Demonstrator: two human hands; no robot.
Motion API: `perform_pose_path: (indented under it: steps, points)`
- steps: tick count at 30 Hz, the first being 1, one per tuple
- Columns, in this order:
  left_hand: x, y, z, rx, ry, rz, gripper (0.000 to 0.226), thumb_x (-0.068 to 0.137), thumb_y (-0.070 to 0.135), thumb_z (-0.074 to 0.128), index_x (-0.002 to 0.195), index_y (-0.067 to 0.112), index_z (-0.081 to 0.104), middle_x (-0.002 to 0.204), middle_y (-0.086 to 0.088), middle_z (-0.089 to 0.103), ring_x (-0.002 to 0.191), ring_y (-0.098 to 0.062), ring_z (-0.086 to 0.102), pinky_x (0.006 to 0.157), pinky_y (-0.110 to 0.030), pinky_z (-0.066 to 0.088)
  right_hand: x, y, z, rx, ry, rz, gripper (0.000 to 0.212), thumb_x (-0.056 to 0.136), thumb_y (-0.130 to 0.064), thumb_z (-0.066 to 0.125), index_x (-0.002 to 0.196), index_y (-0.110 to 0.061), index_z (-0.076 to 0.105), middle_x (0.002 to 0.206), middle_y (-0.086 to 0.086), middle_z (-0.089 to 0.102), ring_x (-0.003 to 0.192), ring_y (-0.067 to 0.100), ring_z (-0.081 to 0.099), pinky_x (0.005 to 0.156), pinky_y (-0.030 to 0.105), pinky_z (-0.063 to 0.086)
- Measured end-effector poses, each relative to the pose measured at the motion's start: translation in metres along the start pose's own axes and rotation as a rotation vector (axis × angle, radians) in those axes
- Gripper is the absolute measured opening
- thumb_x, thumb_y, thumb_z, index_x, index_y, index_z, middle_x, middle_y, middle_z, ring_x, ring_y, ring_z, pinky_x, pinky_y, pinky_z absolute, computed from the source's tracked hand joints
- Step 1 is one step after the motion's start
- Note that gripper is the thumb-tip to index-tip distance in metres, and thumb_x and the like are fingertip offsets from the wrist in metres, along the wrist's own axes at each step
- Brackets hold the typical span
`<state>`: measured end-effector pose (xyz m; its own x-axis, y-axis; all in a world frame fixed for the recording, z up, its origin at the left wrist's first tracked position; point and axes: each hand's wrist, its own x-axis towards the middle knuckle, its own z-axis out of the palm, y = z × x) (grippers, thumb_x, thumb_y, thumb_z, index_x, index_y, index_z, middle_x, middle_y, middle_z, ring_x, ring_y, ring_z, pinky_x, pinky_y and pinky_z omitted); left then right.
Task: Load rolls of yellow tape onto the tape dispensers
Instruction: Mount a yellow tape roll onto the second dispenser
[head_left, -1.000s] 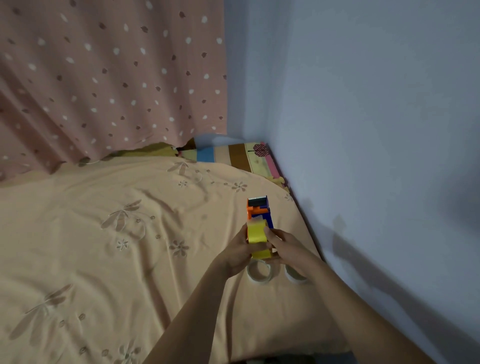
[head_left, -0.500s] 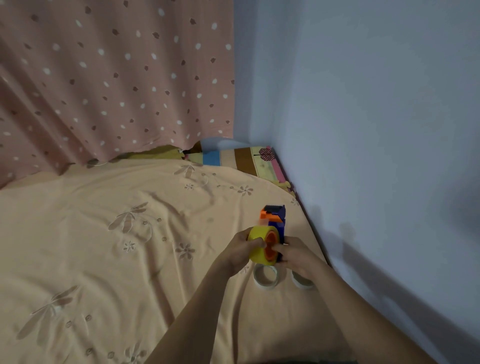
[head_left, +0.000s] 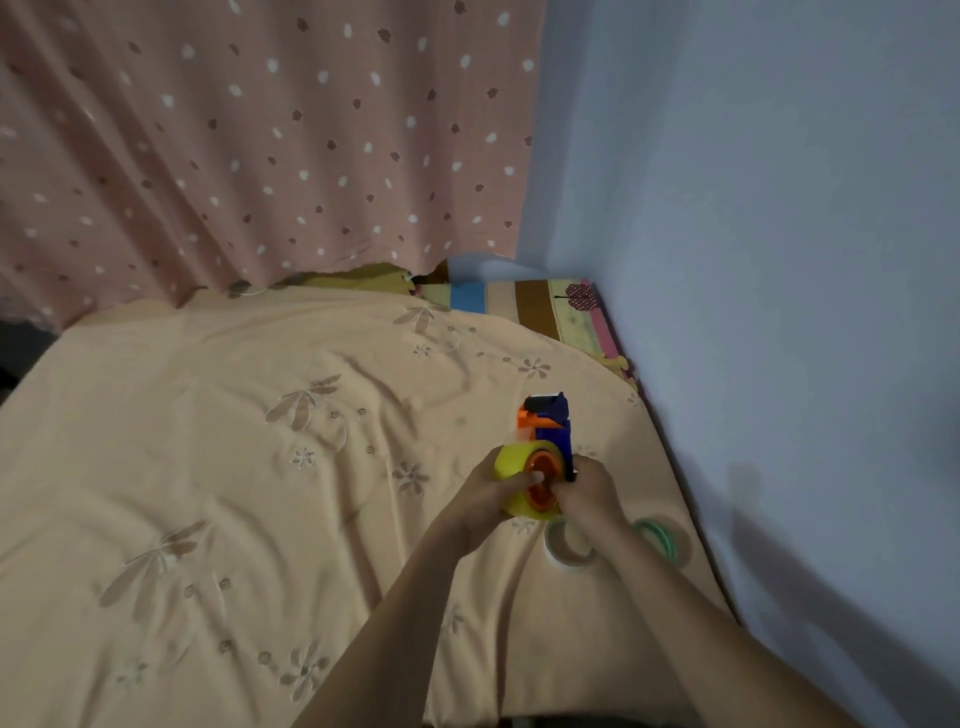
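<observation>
Fingers (head_left: 524, 479) of both hands were curled, left hand (head_left: 480, 501) around the yellow tape roll (head_left: 511, 461), right hand (head_left: 589, 491) around the blue-orange tape dispenser (head_left: 551, 428), held over the peach bedspread (head_left: 234, 467), two spare rolls (head_left: 566, 556) lying just beside.

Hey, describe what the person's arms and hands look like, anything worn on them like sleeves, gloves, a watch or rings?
Both forearms are bare as far as the frame shows, with no sleeve edge in view. The left hand and right hand wear no gloves. No watch, bracelet or band shows at either wrist. The light is dim and the fingers are small in the picture, so rings cannot be ruled out.
</observation>
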<state>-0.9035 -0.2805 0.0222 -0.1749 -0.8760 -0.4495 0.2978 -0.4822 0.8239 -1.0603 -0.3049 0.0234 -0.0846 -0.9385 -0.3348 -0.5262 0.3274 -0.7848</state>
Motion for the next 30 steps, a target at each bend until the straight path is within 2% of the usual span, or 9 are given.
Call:
perform_pose_path:
  steps: [3, 7, 12, 15, 17, 23, 30]
  points:
    - [-0.017, 0.003, -0.021, 0.022, 0.153, -0.002, 0.059, 0.078, 0.027, 0.084, 0.13, 0.024, 0.058, 0.12, -0.006, 0.071, 0.106, -0.026, 0.072, 0.081, -0.038, 0.063, -0.004, -0.01, 0.021, -0.053, -0.005, -0.06, 0.011, 0.091, -0.026, 0.066, 0.098, -0.018, 0.067, 0.084, -0.004, 0.067, 0.08, 0.017, 0.065, 0.07, 0.026, 0.052]
    - [-0.046, 0.006, -0.049, 0.079, 0.4, 0.01, 0.052, 0.083, 0.028, 0.08, 0.128, 0.01, 0.062, 0.116, -0.01, 0.072, 0.104, -0.025, 0.072, 0.077, -0.033, 0.063, -0.012, -0.03, 0.054, -0.121, -0.068, -0.144, 0.022, 0.089, -0.035, 0.069, 0.084, -0.014, 0.067, 0.072, -0.002, 0.066, 0.069, 0.019, 0.065, 0.061, 0.028, 0.052]
    - [-0.103, -0.003, -0.091, -0.054, 0.568, 0.038, 0.031, 0.089, 0.032, 0.075, 0.107, 0.006, 0.072, 0.097, -0.008, 0.076, 0.081, -0.019, 0.074, 0.078, -0.035, 0.062, -0.037, -0.056, 0.103, -0.148, -0.213, -0.234, 0.022, 0.083, -0.029, 0.07, 0.067, -0.016, 0.061, 0.062, -0.002, 0.063, 0.058, 0.017, 0.063, 0.048, 0.024, 0.045]
    - [-0.137, -0.012, -0.116, -0.096, 0.69, 0.037, 0.039, 0.092, 0.034, 0.071, 0.11, -0.001, 0.072, 0.101, -0.011, 0.073, 0.087, -0.024, 0.071, 0.079, -0.036, 0.061, -0.061, -0.067, 0.136, -0.149, -0.306, -0.262, 0.016, 0.079, -0.025, 0.068, 0.069, -0.014, 0.061, 0.064, 0.0, 0.063, 0.06, 0.021, 0.062, 0.049, 0.025, 0.042]
    - [-0.159, -0.017, -0.134, -0.124, 0.754, 0.047, 0.04, 0.093, 0.033, 0.07, 0.112, -0.002, 0.071, 0.104, -0.014, 0.072, 0.089, -0.025, 0.07, 0.076, -0.035, 0.061, -0.08, -0.073, 0.16, -0.155, -0.368, -0.283, 0.016, 0.08, -0.024, 0.067, 0.07, -0.012, 0.062, 0.067, 0.004, 0.065, 0.062, 0.025, 0.063, 0.053, 0.029, 0.047]
    - [-0.227, -0.039, -0.192, -0.211, 0.862, 0.07, 0.041, 0.093, 0.033, 0.07, 0.115, -0.001, 0.07, 0.113, -0.015, 0.073, 0.095, -0.027, 0.07, 0.09, -0.042, 0.06, -0.134, -0.092, 0.23, -0.226, -0.49, -0.35, 0.012, 0.08, -0.021, 0.065, 0.074, -0.01, 0.065, 0.069, 0.006, 0.068, 0.064, 0.03, 0.069, 0.061, 0.036, 0.059]
    - [-0.295, -0.069, -0.291, -0.29, 0.886, 0.064, 0.045, 0.088, 0.04, 0.074, 0.116, 0.005, 0.071, 0.106, -0.009, 0.072, 0.092, -0.026, 0.072, 0.084, -0.04, 0.062, -0.199, -0.116, 0.33, -0.329, -0.53, -0.398, 0.015, 0.08, -0.023, 0.066, 0.077, -0.008, 0.065, 0.074, 0.009, 0.07, 0.066, 0.032, 0.071, 0.064, 0.038, 0.06]
